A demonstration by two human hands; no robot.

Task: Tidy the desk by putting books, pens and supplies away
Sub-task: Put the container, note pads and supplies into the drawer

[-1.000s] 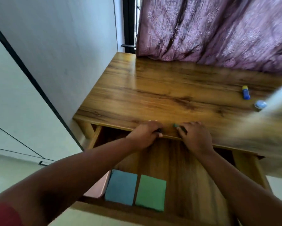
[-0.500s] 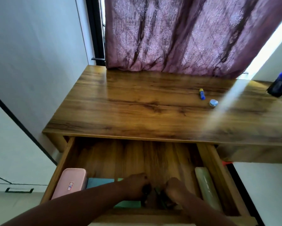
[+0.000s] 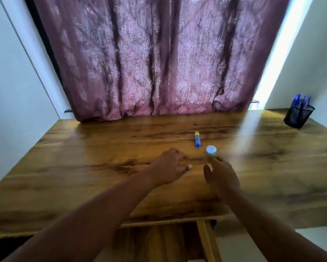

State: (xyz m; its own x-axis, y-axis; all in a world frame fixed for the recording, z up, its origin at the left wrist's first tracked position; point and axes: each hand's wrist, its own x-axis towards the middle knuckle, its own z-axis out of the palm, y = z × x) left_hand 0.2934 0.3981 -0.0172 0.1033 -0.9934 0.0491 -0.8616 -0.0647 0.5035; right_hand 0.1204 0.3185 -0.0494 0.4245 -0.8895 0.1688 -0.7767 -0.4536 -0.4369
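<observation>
Glue stick (image 3: 197,139) lies behind small jar (image 3: 211,150); pen holder (image 3: 298,115) far right, seemingly.

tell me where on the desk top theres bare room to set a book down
The widest bare patch is the left half of the desk top, from the wall to the left hand. Another lies right of the sunlit streak, short of the mesh pen holder. It is crowded mid-desk, where the glue stick, small blue-lidded jar and right hand cluster.

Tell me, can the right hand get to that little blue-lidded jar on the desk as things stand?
Probably yes. The right hand hangs just short of the blue-lidded jar, fingers relaxed and holding nothing, with only bare desk between them. The glue stick lies off to the side, out of the way.
</observation>
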